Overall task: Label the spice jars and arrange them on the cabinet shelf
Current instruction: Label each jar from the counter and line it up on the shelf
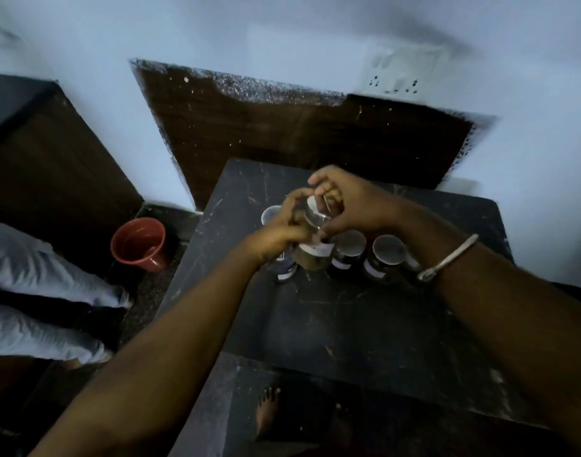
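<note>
At mid-frame, both hands, left (276, 237) and right (351, 206), grasp one clear glass spice jar (315, 219), raised and tilted over the row of jars (348, 252) on the dark scratched bench (348, 324). Its long axis leans toward the upper right (probably; the picture is dim), with the right hand at its top end.

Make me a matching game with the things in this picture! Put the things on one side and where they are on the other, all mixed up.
Things:
1. red pot
2. bracelet
3. clear jar
4. wall socket

Places:
A. held between both hands
B. on the floor, left of the table
C. on the white wall, behind the table
D. around the right wrist

Pairs: 1-B, 2-D, 3-A, 4-C
</note>
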A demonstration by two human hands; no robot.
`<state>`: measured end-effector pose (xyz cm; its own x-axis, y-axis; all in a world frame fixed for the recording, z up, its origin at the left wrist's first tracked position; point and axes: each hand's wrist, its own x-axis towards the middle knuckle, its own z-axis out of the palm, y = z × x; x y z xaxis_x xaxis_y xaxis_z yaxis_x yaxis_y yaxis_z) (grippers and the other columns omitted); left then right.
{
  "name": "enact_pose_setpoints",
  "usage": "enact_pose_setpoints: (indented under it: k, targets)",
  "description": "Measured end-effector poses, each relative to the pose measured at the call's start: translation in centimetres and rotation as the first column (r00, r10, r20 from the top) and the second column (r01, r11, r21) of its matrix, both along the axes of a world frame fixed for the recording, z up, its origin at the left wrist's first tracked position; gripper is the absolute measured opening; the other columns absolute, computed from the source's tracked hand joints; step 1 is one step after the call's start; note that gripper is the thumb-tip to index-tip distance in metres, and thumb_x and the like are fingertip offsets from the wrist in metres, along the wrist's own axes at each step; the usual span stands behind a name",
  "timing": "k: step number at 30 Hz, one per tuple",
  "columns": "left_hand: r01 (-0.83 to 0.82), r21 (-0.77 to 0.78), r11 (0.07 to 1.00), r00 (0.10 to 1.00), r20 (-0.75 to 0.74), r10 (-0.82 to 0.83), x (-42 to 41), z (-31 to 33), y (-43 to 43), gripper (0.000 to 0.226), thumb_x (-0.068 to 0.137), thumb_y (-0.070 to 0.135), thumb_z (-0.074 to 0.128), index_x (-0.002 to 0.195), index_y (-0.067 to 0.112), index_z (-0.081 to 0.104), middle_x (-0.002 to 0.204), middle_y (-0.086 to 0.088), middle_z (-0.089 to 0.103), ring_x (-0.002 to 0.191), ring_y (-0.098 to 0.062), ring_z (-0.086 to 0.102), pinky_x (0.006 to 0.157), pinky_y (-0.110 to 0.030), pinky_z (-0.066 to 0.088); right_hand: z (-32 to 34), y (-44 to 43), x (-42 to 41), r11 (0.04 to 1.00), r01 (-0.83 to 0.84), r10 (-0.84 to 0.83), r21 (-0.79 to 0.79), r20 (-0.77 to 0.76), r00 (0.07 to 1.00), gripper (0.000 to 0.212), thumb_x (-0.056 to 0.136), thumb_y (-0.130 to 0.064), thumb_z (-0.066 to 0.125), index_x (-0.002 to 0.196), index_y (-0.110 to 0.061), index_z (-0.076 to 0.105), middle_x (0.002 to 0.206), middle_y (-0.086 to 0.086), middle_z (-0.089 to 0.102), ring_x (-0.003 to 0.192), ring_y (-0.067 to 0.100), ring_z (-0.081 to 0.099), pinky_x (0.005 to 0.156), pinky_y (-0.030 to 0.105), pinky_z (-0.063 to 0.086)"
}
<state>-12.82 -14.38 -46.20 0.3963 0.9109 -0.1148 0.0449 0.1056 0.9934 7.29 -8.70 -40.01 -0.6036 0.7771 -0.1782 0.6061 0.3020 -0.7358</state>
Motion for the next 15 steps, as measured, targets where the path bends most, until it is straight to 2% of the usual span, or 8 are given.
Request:
enact_pose_setpoints:
  k: [2,4,6,8,9,10,13,15]
  targets:
    - [-0.028,-0.067,0.997,0.977,0.209,0.042,0.4,4.1,0.3,0.06,0.084,0.002,0.057,0.137,0.026,0.044,0.117,-0.01,0.067,0.102,-0.021,0.069,0.08,-0.033,0.061,4.6,0.4,1.1,0.999,-0.014,0.005,-0.037,-0.224,0.975,0.083,0.067,0.001,0.091,0.135,-0.02,0.05,0.134,0.007,0.063,0.125,0.02,0.065,0.099,0.038,0.058]
    - [-0.052,-0.008,0.999,0.95,0.307,0.052,1.8,8.3,0.4,0.053,0.086,0.012,0.05,0.139,0.015,0.047,0.125,-0.011,0.062,0.111,-0.025,0.063,0.089,-0.037,0.058,8.5,-0.1,1.7,0.999,-0.042,0.024,-0.03,-0.45,0.893,0.07,0.071,0.012,0.084,0.131,-0.008,0.054,0.138,0.018,0.064,0.132,0.026,0.062,0.108,0.044,0.053]
    - [-0.125,0.058,0.99,0.915,0.394,0.092,3.4,12.5,0.6,0.057,0.086,0.019,0.05,0.14,0.001,0.046,0.119,-0.018,0.062,0.11,-0.033,0.059,0.095,-0.045,0.05,11.6,-0.8,1.5,1.0,0.0,0.003,0.004,-0.681,0.732,0.051,0.076,0.006,0.079,0.123,-0.005,0.061,0.139,0.021,0.064,0.133,0.031,0.061,0.109,0.048,0.051]
    - [-0.188,0.117,0.975,0.88,0.462,0.115,4.8,16.3,0.6,0.073,0.078,0.031,0.057,0.139,-0.008,0.045,0.114,-0.027,0.061,0.105,-0.038,0.059,0.091,-0.045,0.049,14.0,-1.7,1.0,0.996,0.086,-0.059,-0.02,-0.872,0.485,0.032,0.083,-0.009,0.071,0.113,-0.003,0.067,0.139,0.024,0.063,0.132,0.034,0.06,0.109,0.051,0.051]
    - [-0.198,0.146,0.969,0.869,0.483,0.105,5.3,17.6,0.5,0.084,0.074,0.037,0.058,0.141,-0.011,0.043,0.117,-0.029,0.059,0.106,-0.039,0.058,0.089,-0.045,0.05,14.7,-2.2,0.7,0.992,0.123,-0.081,-0.035,-0.92,0.384,0.03,0.086,-0.017,0.067,0.111,-0.002,0.069,0.138,0.026,0.063,0.128,0.034,0.062,0.106,0.053,0.051]
    - [-0.209,0.181,0.961,0.861,0.5,0.093,5.7,19.0,0.5,0.09,0.071,0.04,0.058,0.142,-0.013,0.04,0.119,-0.03,0.057,0.106,-0.04,0.057,0.088,-0.044,0.05,15.8,-2.6,0.5,0.984,0.179,-0.079,-0.019,-0.939,0.335,0.031,0.088,-0.023,0.065,0.11,-0.002,0.07,0.137,0.028,0.062,0.122,0.036,0.063,0.103,0.056,0.051]
    - [-0.223,0.24,0.945,0.85,0.522,0.068,6.4,20.8,0.5,0.093,0.07,0.045,0.056,0.142,-0.012,0.04,0.114,-0.029,0.058,0.1,-0.039,0.059,0.085,-0.044,0.05,17.0,-3.4,0.0,0.944,0.322,-0.05,0.073,-0.932,0.359,0.03,0.092,-0.029,0.062,0.109,-0.006,0.07,0.132,0.032,0.062,0.114,0.054,0.061,0.098,0.067,0.05]
    - [-0.227,0.253,0.941,0.843,0.534,0.06,6.7,21.3,0.5,0.093,0.071,0.047,0.055,0.141,-0.012,0.04,0.114,-0.031,0.058,0.1,-0.04,0.059,0.085,-0.044,0.049,17.6,-3.7,0.1,0.929,0.356,-0.039,0.1,-0.931,0.363,0.027,0.092,-0.03,0.062,0.107,-0.01,0.072,0.129,0.03,0.064,0.116,0.056,0.059,0.096,0.063,0.052]
